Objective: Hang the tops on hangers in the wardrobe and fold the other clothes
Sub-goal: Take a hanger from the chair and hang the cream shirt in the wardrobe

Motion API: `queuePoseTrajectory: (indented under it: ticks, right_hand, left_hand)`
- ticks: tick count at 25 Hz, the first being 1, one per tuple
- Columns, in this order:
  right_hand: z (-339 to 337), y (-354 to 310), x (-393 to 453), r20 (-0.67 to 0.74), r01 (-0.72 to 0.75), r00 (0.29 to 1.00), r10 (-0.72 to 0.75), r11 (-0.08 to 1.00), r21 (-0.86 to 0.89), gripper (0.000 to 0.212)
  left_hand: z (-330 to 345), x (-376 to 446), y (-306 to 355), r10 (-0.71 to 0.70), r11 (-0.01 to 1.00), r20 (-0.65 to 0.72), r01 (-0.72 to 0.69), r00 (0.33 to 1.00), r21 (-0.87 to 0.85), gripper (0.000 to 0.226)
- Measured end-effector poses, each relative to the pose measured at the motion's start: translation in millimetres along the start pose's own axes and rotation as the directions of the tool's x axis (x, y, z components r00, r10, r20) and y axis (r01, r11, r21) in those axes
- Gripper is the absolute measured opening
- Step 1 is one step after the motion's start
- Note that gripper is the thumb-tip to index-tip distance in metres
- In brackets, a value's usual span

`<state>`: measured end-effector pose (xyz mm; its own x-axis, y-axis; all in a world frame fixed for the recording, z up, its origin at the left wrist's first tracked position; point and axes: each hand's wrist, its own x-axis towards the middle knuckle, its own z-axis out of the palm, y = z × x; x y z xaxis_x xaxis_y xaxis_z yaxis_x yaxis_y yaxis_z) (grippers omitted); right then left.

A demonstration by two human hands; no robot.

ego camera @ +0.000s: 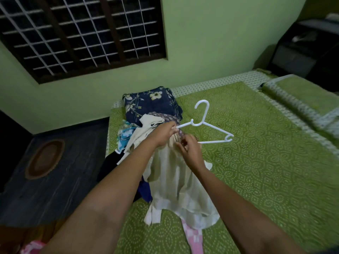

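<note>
Head view, one entry. Left hand grips one arm of the white hanger and the cream top at its neck; right hand pinches the neckline just beside it. The top hangs over the green bed, the clothes pile touching behind. Risk, judged: the free hanger arm could snag the neckline, or thin fabric slip off. Containers: none visible; wardrobe not in view.

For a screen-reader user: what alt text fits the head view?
Both hands work a white hanger into the neck of a cream top on a green bedspread: left hand grips the hanger's end, right hand pinches the neckline. More clothes lie piled behind.
</note>
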<state>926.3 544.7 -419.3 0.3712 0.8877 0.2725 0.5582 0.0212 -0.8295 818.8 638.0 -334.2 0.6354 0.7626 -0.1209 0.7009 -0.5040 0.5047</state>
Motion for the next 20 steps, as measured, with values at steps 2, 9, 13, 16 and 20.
queuePoseTrajectory:
  ticks: [2,9,13,16,20]
  right_hand:
    - [-15.4,-17.7,-19.3,0.042,0.006,0.999,-0.006,1.000,-0.014,0.024]
    - [-69.5,-31.1,-98.8,0.363,0.038,0.925,0.113,0.922,-0.384,0.016]
    - [-86.4,-38.4,-110.6,0.409,-0.186,0.863,0.297,0.939,-0.289,0.042]
    - [-80.8,-38.8,-114.0,0.302,-0.511,0.790,0.533,0.845,-0.157,0.037]
    - [-99.7,-27.9,-118.0,0.170,-0.505,0.728,0.664,0.686,-0.524,0.038]
  left_hand:
    - [-8.5,-17.6,20.3,0.075,0.996,-0.030,-0.074,0.997,0.044,0.021]
    - [-55.2,-57.4,59.3,0.267,0.963,-0.158,-0.256,0.951,0.089,0.022]
    - [-58.5,-71.9,68.3,0.358,0.932,-0.165,-0.341,0.919,0.124,0.022]
    - [-62.3,-78.1,82.4,0.423,0.906,-0.197,-0.407,0.884,0.118,0.020]
    - [-70.0,-84.9,83.5,0.436,0.900,-0.235,-0.425,0.869,0.100,0.017]
